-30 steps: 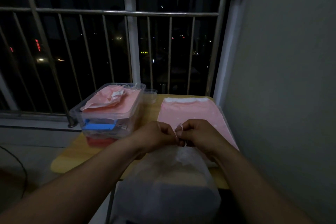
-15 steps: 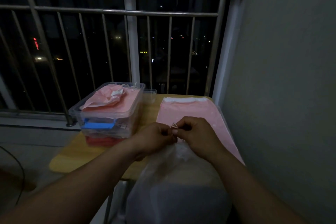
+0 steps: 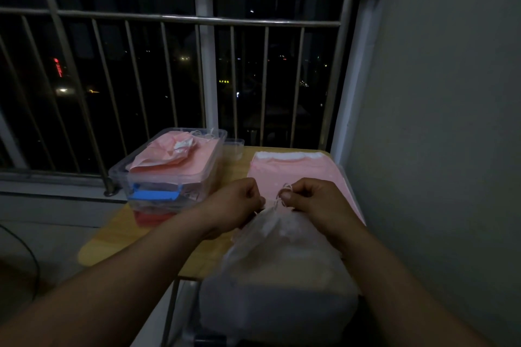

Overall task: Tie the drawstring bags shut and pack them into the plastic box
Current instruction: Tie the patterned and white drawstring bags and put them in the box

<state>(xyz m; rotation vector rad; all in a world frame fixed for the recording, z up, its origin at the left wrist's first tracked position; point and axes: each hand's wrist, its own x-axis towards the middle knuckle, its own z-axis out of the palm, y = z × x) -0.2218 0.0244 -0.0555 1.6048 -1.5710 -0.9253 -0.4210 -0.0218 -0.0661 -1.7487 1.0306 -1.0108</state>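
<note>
Drawstring (image 3: 282, 196) ends, pinched in my left hand (image 3: 239, 201) and right hand (image 3: 314, 200), are held apart above the white bag (image 3: 282, 253) at the table's (image 3: 112, 236) near edge, to cinch its mouth before it goes into the plastic box (image 3: 215, 160).

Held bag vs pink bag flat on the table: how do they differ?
The held bag is whitish and bulging; the pink bag is flat. The held bag's mouth is gathered, left hand and right hand pinching its drawstring; the pink bag's lies spread wide. Both sit outside the plastic box.
</note>
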